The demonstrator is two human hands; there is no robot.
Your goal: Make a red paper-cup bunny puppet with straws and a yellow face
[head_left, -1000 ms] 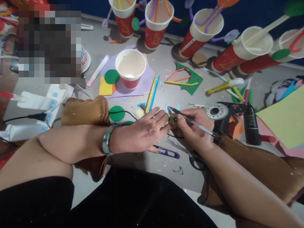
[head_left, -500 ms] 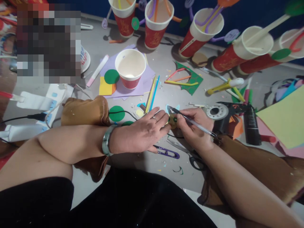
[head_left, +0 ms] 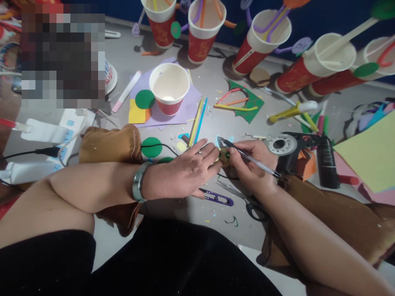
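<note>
My left hand [head_left: 188, 170] lies flat on the grey table [head_left: 216, 78], fingers stretched out, its fingertips pressing on a small brown paper piece [head_left: 224, 157] with a green ring on it. My right hand [head_left: 251, 164] is closed round a pen [head_left: 250, 159] whose tip rests by the green ring. A bracelet [head_left: 138, 182] circles my left wrist. Small purple snips [head_left: 217, 198] and black-handled scissors [head_left: 247, 200] lie just under my hands.
A white-and-red paper cup [head_left: 169, 88] stands on purple paper behind my left hand, green paper circles [head_left: 152, 146] beside it. Red cups with straws [head_left: 262, 39] line the back. A tape dispenser [head_left: 282, 144], black bottle [head_left: 327, 162] and yellow paper [head_left: 370, 154] sit right; a power strip [head_left: 46, 133] left.
</note>
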